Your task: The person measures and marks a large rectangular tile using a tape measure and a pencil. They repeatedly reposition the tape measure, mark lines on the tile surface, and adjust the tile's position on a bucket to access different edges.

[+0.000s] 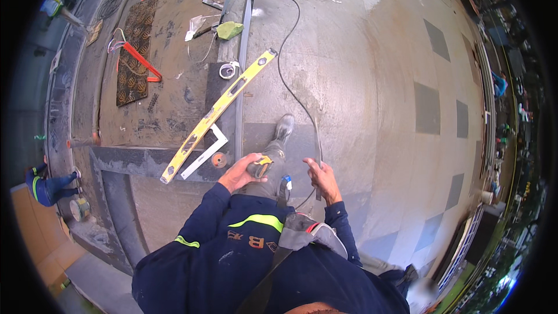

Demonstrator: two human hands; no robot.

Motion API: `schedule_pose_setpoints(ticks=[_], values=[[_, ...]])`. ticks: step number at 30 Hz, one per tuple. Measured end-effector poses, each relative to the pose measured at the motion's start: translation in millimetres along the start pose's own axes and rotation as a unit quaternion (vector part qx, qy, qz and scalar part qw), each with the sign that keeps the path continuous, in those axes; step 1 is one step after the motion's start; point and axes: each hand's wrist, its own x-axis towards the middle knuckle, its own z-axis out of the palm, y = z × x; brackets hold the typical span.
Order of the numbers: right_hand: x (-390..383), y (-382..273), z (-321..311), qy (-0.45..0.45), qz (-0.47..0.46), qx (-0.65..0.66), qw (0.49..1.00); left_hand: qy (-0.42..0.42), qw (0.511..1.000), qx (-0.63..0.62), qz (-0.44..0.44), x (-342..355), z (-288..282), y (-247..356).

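My left hand (238, 173) is closed round a yellow and black tape measure (264, 166) in front of my waist. To its right, my right hand (325, 182) is curled with a finger pointing inward; what it holds, if anything, is not clear. Ahead and left of my hands, a long yellow spirit level (204, 123) lies slantwise across dark stone strips. Beside its near end are a white try square (204, 152) and a small orange-brown disc (219, 160) with a central hole. A white tape roll (227, 70) sits near the level's far half.
A black cable (297, 96) snakes over the paving (360, 81) past my right hand. Red conduit (137, 58) with wires lies on a patterned board (131, 84) at left. A green stone-like lump (229, 30) rests farther off. Another person (49, 186) stands by a bucket (79, 209) at far left.
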Motion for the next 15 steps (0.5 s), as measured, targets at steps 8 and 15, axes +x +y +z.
schedule_pose_setpoints(ticks=[8,15], values=[[198.2,-251.5,-84.5,-0.072,-0.027,-0.161,0.984,-0.083,0.986,0.146,0.018,263.8,145.3,140.4],[292.1,-432.1,-192.1,-0.024,-0.014,-0.039,0.999,-0.055,0.877,0.455,0.146,415.9,282.3,316.1]])
